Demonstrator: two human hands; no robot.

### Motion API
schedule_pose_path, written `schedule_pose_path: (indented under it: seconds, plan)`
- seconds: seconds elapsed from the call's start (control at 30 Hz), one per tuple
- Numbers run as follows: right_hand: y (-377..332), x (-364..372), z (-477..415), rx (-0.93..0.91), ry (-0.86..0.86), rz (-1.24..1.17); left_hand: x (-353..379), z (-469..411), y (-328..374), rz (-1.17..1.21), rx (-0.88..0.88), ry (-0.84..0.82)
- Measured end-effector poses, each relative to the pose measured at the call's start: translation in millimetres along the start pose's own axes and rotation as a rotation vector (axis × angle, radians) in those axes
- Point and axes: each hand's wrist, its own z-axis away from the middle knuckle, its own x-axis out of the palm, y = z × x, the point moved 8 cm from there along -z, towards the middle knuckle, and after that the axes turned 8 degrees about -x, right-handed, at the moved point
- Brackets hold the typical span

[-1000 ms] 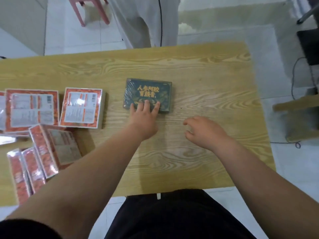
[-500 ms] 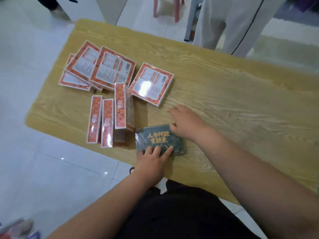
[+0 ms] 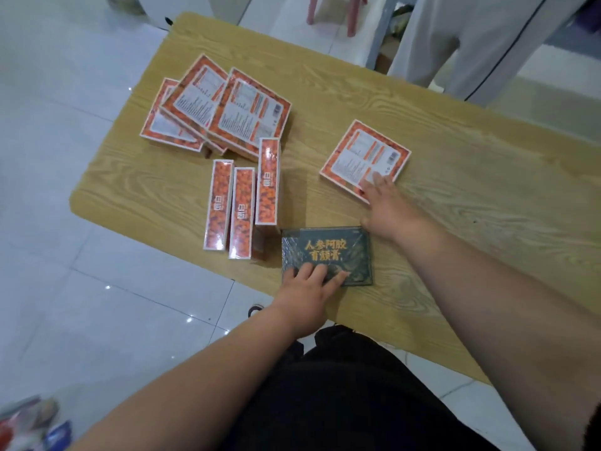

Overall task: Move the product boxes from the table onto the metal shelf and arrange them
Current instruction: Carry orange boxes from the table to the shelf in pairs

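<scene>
head view: i look down on a light wood-grain desk (image 3: 471, 196) above pale floor tiles (image 3: 81, 164).

the dark green flat rectangular box with gold lettering (image 3: 328, 252) lies face up near the desk's near edge. my left grip (image 3: 304, 294) rests on its near edge, fingers straight and spread flat on the lid, curled round nothing.

my right grip (image 3: 385, 206) reaches further out. its fingers are stretched out and lie on the near corner of a single orange-and-white flat square box (image 3: 364, 157), which lies label side up on the desk, apart from the others. the grip is open-handed and holds nothing. its thumb points down toward the green box's far right corner; i cannot tell whether it touches.

just left of the green box, three orange narrow boxes (image 3: 241, 213) stand on edge side by side. beyond them, toward the far left corner, a loose pile of orange flat boxes (image 3: 227, 109) overlaps at angles.

past the far edge stand a person in pale trousers (image 3: 471, 43) and the pink legs of a stool (image 3: 331, 11). black clothing (image 3: 341, 385) fills the bottom of the view.
</scene>
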Motion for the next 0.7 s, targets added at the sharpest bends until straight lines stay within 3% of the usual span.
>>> schedule_pose_path:
  seconds: [0.17,0.33,0.6,0.7]
  plan:
    - [61,38,85,0.212,0.12,-0.052,4,-7,-23,-0.038,-0.007,-0.032]
    - [66,91,161,0.378,0.154,-0.017,4,-14,-22,-0.11,0.103,-0.049]
    - [37,134,205,0.521,0.138,-0.114,-2,-15,-6,-0.205,0.203,-0.031]
    - [35,149,195,0.541,0.015,-0.185,-4,-15,3,-0.194,0.202,-0.039]
